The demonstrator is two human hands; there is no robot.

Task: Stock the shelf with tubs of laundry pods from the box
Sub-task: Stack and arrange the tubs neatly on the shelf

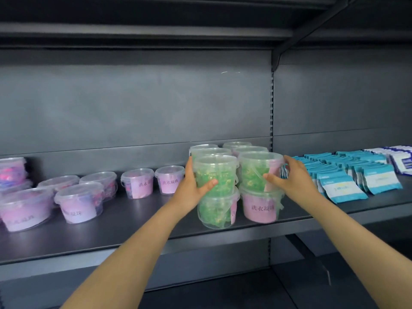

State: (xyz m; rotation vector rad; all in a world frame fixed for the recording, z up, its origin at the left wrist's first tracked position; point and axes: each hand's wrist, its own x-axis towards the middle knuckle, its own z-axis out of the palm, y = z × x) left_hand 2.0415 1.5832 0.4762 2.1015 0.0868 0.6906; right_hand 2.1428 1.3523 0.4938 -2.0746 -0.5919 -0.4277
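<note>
While left hand [194, 186] and right hand [289, 177] curl fingers round top clear plastic green-pod tubs [215, 172] near dark metal shelf [133, 221] front edge, open shelf lies centre-left; rear tubs [237, 144] half-hidden.

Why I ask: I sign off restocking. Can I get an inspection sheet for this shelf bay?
Surface: dark grey shelf.
Job's things: green-pod tubs stacked two high in two columns, with more rows behind. The upper left tub and upper right tub sit on the lower tubs. The box is not in view.
Clutter: pink-labelled tubs at left; blue and white sachets at right.
Hands: left hand grips the upper left tub; right hand grips the upper right tub.
Cables: nothing seen.
Surroundings: grey back panel, slotted upright, upper shelf.
</note>
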